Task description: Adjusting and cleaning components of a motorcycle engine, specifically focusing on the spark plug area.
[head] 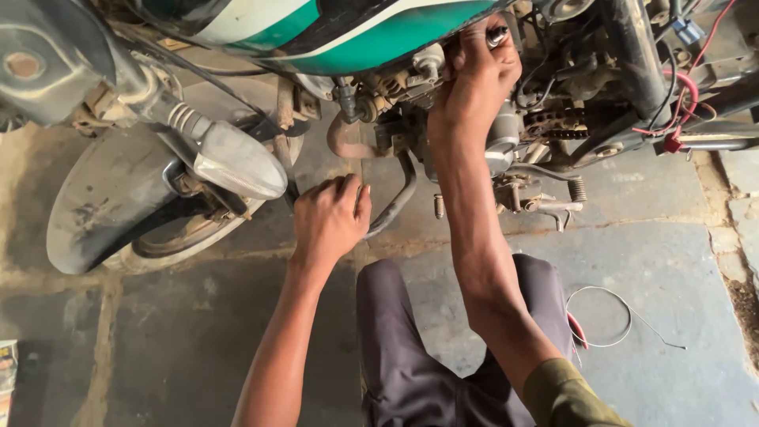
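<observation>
A small silver metal tool tip [496,35] is held upright in the closed grip of the right hand [473,79], against the grey engine [506,138]. Below-left of the engine, the curved frame tube [399,198] is clasped by the left hand [330,217].

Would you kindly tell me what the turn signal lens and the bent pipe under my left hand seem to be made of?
Turn signal lens: probably clear plastic, glossy with a soft highlight. Bent pipe under the left hand: likely steel, dull grey and grimy.
</observation>
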